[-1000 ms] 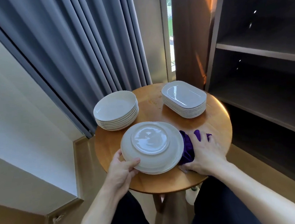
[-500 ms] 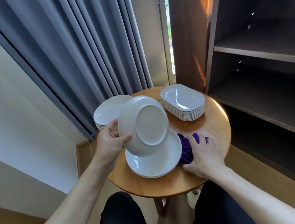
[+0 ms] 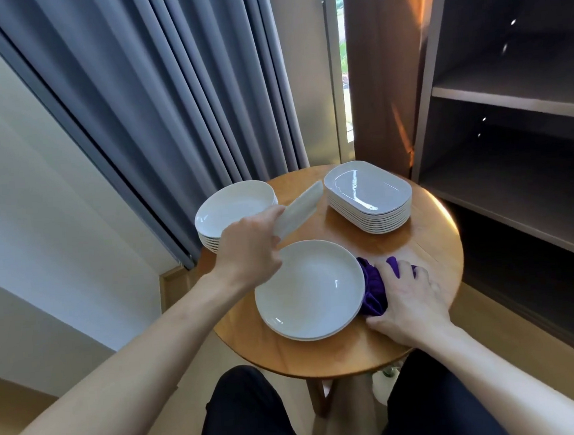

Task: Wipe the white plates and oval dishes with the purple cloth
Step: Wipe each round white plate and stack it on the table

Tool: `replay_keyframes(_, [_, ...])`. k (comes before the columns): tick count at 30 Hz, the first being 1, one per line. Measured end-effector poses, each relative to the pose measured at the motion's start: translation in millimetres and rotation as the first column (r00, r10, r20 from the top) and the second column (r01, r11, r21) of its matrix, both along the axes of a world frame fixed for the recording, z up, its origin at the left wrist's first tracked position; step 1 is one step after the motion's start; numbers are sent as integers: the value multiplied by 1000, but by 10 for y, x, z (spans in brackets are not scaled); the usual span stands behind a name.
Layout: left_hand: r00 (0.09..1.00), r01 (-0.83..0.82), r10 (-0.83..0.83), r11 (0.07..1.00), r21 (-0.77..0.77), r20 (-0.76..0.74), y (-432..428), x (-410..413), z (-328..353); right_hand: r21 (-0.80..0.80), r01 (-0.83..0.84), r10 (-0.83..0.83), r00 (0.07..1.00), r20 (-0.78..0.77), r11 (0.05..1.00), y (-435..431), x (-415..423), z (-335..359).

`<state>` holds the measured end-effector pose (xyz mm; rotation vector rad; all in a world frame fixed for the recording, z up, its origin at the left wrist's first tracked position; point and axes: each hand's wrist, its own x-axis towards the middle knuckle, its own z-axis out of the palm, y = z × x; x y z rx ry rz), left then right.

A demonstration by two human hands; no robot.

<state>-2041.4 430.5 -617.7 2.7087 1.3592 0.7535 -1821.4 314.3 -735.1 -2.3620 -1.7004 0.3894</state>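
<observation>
My left hand (image 3: 250, 251) grips a white round plate (image 3: 299, 213) by its rim and holds it edge-on in the air above the round wooden table (image 3: 428, 237). Under it a small stack of white plates (image 3: 308, 291) lies right side up at the table's front. My right hand (image 3: 409, 300) rests on the bunched purple cloth (image 3: 373, 289), fingers curled over it, right beside that stack. A taller stack of round plates (image 3: 233, 207) stands at the back left. Several white oval dishes (image 3: 368, 193) are stacked at the back right.
Grey curtains (image 3: 165, 89) hang behind the table on the left. Dark wooden shelves (image 3: 517, 103) stand close on the right. My dark-trousered legs (image 3: 246, 419) are under the table's near edge.
My left hand lifted the upside-down top plate off the front stack and turned it edge-on, moving it up and back. My right hand stayed on the cloth.
</observation>
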Motion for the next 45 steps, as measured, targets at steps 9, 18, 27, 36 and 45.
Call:
replay_keyframes(9, [939, 96, -19, 973, 210, -344, -46, 40, -33, -3, -4, 4, 1000, 5, 1000, 16, -10, -16])
replay_keyframes(18, [865, -29, 124, 980, 198, -486, 271, -212, -121, 17, -8, 8, 1000, 18, 1000, 3, -33, -20])
replay_keyframes(27, [792, -102, 207, 972, 210, -574, 655, -302, -182, 57, -5, 3, 999, 33, 998, 51, -33, -69])
replay_keyframes(36, [810, -182, 258, 964, 193, -527, 979, -424, -432, 131, 14, -13, 1000, -9, 991, 42, 1, -110])
replay_keyframes(45, [862, -300, 276, 954, 11, -424, 1009, -306, -679, 144, 36, -28, 998, -53, 989, 44, 100, -230])
